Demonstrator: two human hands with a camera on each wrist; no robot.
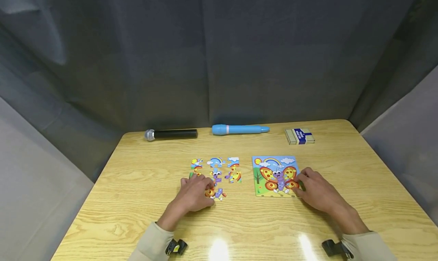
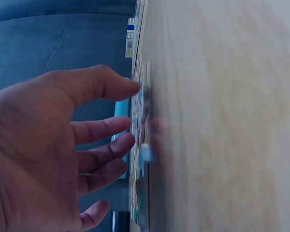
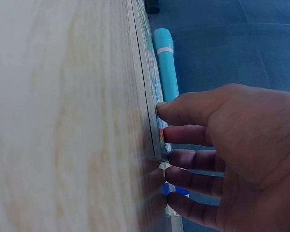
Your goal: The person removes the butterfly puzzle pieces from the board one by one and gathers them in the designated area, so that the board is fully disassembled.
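Observation:
Several butterfly jigsaw pieces [image 1: 235, 176] lie in loose rows on the wooden table. My left hand [image 1: 195, 193] rests over their lower left part and hides some of them. In the left wrist view its fingers [image 2: 104, 129] are spread and slightly bent, with the tips at the pieces and nothing visibly gripped. To the right lies a square butterfly picture board [image 1: 260, 185], flat on the table. My right hand [image 1: 318, 190] is at its right edge. The right wrist view shows the thumb [image 3: 183, 108] and index finger touching the board, the other fingers loosely bent beside it.
Along the back of the table [image 1: 137, 207] lie a black microphone [image 1: 174, 134] with a silver head, a blue microphone-shaped stick [image 1: 244, 129] and a bundle of pale sticks [image 1: 291, 136] with a blue label. A dark curtain [image 1: 164, 63] hangs behind.

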